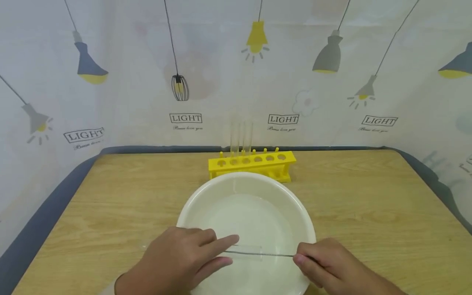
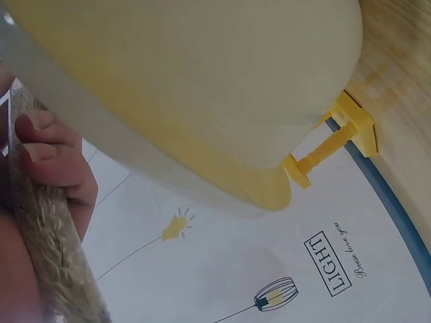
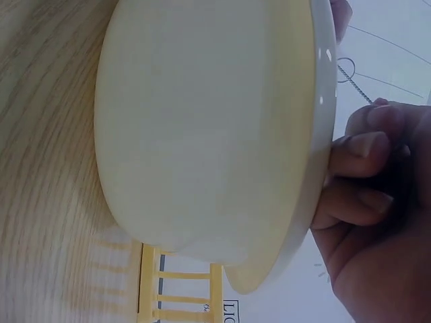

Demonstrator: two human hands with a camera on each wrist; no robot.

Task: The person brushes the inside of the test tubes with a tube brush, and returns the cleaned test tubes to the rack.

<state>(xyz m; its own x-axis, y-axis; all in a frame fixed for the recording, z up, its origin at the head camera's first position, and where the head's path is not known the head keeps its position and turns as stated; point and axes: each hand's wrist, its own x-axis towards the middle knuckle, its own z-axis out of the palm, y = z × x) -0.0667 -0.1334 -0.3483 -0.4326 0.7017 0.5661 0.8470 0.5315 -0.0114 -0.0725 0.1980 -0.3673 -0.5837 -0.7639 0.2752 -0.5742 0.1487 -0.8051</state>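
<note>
Over a white basin (image 1: 307, 213), my left hand (image 1: 177, 258) grips a clear glass test tube (image 1: 254, 249), its mouth pointing right. In the left wrist view, the fingers curl around the test tube (image 2: 50, 242), and pale bristles fill the inside. These belong to a test tube brush, whose twisted wire stem (image 1: 278, 255) runs out of the mouth to the right. My right hand (image 1: 332, 264) pinches the far end of that stem near the basin's right rim. In the right wrist view, the wire stem (image 3: 358, 88) leads from the fingertips to the glass mouth.
Behind the basin stands a yellow test tube rack (image 1: 258, 157), with two clear test tubes (image 1: 247, 137) upright in its left part. Wood-grain table (image 1: 368, 196) surrounds the basin. A cloth printed with lamps (image 1: 221, 82) hangs behind the table.
</note>
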